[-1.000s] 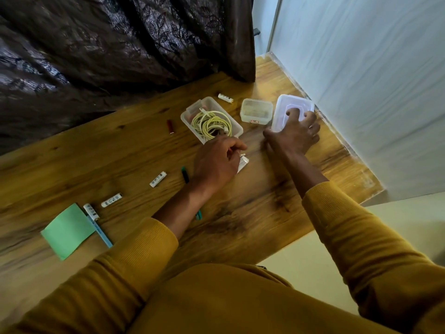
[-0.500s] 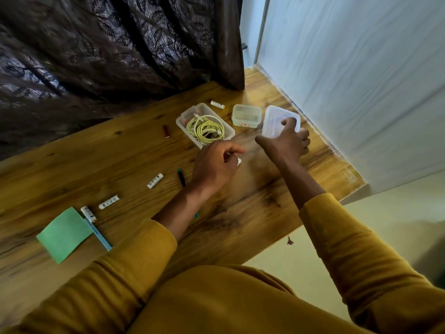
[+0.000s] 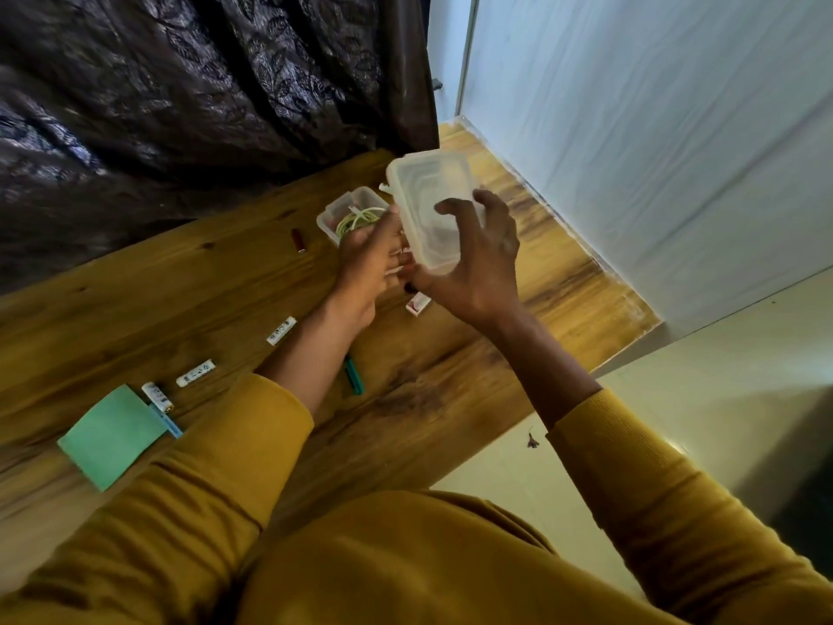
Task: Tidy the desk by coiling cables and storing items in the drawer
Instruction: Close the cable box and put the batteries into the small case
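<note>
1. The white battery [image 3: 281, 330] on the bench [image 3: 135, 300] beside my left forearm carries dark print, too small for me to read.
2. A second white battery [image 3: 195, 373] shows the same kind of dark characters, illegible.
3. A third battery [image 3: 157, 396], by the green paper [image 3: 112, 436], has faint grey print, also unreadable.

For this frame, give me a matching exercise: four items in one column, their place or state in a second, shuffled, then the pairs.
Items:
1. clear lid
2. coiled cable
3. green paper
4. red battery

Places:
A. flat at the desk's near left
B. inside the open container
C. lifted in the right hand
D. loose on the wood, left of the container

Pairs: 1-C, 2-B, 3-A, 4-D
</note>
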Demonstrator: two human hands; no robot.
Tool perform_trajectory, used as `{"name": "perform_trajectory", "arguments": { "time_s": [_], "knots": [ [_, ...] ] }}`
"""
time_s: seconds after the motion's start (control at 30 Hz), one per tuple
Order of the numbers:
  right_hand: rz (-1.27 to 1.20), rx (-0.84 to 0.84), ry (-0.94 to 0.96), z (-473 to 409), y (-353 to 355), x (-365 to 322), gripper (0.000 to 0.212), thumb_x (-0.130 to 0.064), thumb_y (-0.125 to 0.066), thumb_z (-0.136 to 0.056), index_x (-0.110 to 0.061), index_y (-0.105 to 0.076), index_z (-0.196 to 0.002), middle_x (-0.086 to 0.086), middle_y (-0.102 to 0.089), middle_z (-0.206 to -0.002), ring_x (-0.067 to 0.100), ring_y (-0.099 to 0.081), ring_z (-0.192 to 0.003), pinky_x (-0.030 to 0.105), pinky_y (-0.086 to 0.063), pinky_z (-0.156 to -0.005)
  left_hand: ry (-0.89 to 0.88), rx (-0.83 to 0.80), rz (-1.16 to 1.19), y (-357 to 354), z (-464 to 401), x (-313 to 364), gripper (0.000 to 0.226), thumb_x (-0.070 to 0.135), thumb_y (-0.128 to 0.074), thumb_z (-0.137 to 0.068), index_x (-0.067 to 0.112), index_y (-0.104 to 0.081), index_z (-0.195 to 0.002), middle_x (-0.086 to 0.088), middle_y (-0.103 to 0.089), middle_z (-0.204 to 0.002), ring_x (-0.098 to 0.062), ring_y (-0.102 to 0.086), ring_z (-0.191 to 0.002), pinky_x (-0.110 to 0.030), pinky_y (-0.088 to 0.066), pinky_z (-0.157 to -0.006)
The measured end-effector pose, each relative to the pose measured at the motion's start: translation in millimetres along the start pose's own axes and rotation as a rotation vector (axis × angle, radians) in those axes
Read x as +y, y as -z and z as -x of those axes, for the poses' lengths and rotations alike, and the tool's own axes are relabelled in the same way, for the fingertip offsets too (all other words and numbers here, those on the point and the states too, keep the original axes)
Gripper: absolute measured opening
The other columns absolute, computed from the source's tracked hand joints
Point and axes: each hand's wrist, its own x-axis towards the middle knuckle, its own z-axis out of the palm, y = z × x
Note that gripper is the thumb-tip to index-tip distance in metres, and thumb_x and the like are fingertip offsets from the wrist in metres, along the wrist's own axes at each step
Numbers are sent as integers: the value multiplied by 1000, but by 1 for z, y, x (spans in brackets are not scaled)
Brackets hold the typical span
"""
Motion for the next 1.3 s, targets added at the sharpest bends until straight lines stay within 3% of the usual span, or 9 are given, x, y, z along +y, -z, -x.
{"name": "perform_trajectory", "arguments": {
  "time_s": [0.1, 0.23, 0.37, 0.47, 0.63, 0.9, 1.07, 1.3],
  "knots": [
    [21, -77, 114, 4, 2, -8, 85, -60, -75, -66, -29, -51, -140, 13, -32, -157, 37, -32, -143, 56, -35, -113, -42, -29, 93, 14, -6, 9, 28, 38, -61, -104, 21, -65, -127, -7, -77, -118, -21, -76, -106, -38, -64, -82],
    [63, -141, 161, 2, -7, -15, 83, -56, -75, -70, -31, -48, -144, 14, -27, -162, 38, -30, -146, 58, -37, -114, -64, 53, 134, 30, -14, 12, 24, 24, -68, -101, 12, -70, -122, -8, -78, -114, -21, -77, -103, -32, -62, -77],
    [91, -157, 115, 0, -19, -16, 84, -64, -72, -75, -29, -45, -147, 20, -26, -163, 41, -31, -148, 57, -36, -115, -43, 101, 151, 42, -18, 10, 15, 24, -68, -101, 14, -72, -111, -9, -78, -112, -20, -77, -103, -32, -62, -83],
    [89, -159, 48, -4, -27, -15, 84, -65, -76, -75, -27, -47, -145, 19, -34, -160, 41, -37, -144, 56, -40, -113, -43, 124, 140, 53, -25, 9, 18, 24, -68, -101, 13, -70, -115, -10, -78, -116, -20, -77, -106, -35, -62, -90],
    [81, -170, 11, -16, -44, -16, 79, -63, -79, -73, -27, -53, -139, 17, -45, -153, 37, -44, -138, 53, -45, -109, -45, 249, -15, 71, -48, 11, 38, 26, -66, -103, 8, -58, -135, -12, -74, -120, -18, -77, -99, -25, -63, -74],
    [125, -226, -20, -28, -65, -11, 81, -66, -79, -75, -31, -53, -143, 17, -45, -152, 37, -44, -137, 52, -48, -107, -61, 338, -355, 94, -82, 13, 25, 21, -66, -102, 15, -67, -127, -5, -70, -115, -7, -67, -87, -23, -61, -74],
    [138, -242, -14, -30, -70, -8, 82, -66, -80, -74, -33, -53, -144, 17, -46, -150, 36, -45, -136, 52, -50, -106, -73, 362, -373, 94, -90, 6, 20, 22, -67, -102, 16, -67, -121, -6, -66, -119, -15, -66, -101, -26, -61, -79],
    [153, -266, 1, -32, -71, -6, 78, -67, -78, -75, -32, -56, -142, 16, -47, -147, 34, -46, -133, 50, -51, -104, -41, 364, -369, 100, -102, 0, 26, 18, -69, -100, 9, -67, -124, -11, -69, -121, -18, -70, -102, -22, -61, -77]
  ]
}}
